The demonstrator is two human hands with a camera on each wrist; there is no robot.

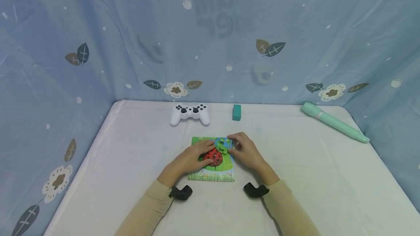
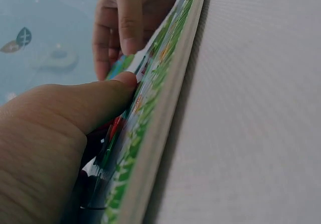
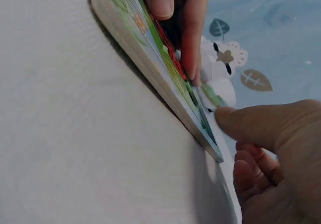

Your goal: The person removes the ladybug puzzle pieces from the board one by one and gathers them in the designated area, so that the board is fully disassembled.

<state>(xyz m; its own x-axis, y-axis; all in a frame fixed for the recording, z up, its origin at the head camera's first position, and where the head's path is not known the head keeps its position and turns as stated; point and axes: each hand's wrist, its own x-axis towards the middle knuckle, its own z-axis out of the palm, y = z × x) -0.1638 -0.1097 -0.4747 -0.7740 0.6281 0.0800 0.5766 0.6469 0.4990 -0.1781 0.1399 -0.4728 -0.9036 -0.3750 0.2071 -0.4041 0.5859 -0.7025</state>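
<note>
A square ladybug puzzle (image 1: 210,173) lies flat on the white table, its red ladybug (image 1: 214,157) in the middle and clover leaves at its upper right. My left hand (image 1: 191,156) rests across the left part of the puzzle, thumb below the ladybug and fingers above it. At the upper right corner, my right hand (image 1: 247,153) pinches a green and blue puzzle piece (image 2: 119,66) between thumb and fingers. In the right wrist view this piece (image 3: 211,95) stands tilted over the board, partly covered by the thumb.
Behind the puzzle lie a white game controller (image 1: 190,114) and a small teal box (image 1: 236,112). A long mint-green stick-like object (image 1: 334,122) lies at the back right. Blue patterned cloth (image 1: 210,46) hangs along the table's back and sides.
</note>
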